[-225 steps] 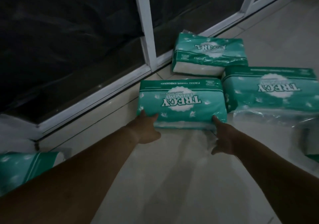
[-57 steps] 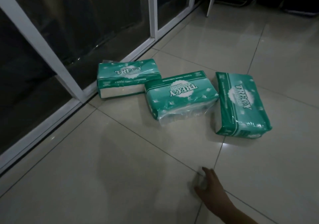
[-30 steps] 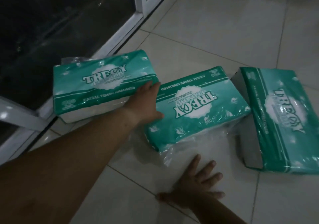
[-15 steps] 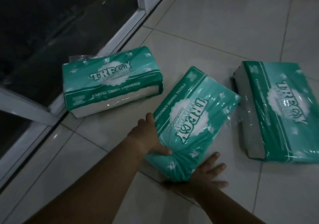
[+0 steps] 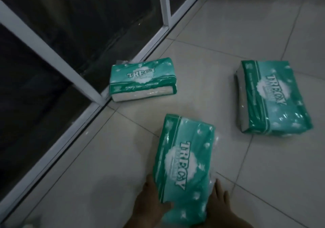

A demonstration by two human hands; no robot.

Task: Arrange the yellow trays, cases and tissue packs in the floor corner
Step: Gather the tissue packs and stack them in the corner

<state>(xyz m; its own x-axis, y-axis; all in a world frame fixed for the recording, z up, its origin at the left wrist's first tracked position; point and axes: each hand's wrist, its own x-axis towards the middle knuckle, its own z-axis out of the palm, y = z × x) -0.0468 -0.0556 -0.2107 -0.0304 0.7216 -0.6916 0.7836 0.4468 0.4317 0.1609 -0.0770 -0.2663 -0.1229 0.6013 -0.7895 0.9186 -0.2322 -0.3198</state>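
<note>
Three green tissue packs lie on the tiled floor. The nearest tissue pack (image 5: pixel 184 157) points lengthwise away from me, and my left hand (image 5: pixel 149 199) grips its near left end, thumb along its side. My right hand (image 5: pixel 222 198) rests beside the pack's near right corner with fingers spread, touching the loose plastic wrap. A second tissue pack (image 5: pixel 142 81) lies against the window frame. The third tissue pack (image 5: pixel 274 97) lies at the right, apart from the others. No yellow trays or cases are in view.
A white-framed dark glass wall (image 5: pixel 52 55) runs diagonally along the left, its bottom rail (image 5: pixel 58 145) meeting the floor. Pale floor tiles (image 5: pixel 246 34) stretch to the right and far side. A pale object (image 5: pixel 28 225) shows at the bottom left edge.
My left hand has pulled the middle pack toward me and turned it lengthwise, away from the other two. My view has risen and drawn back. My right hand stays by the pack's near end.
</note>
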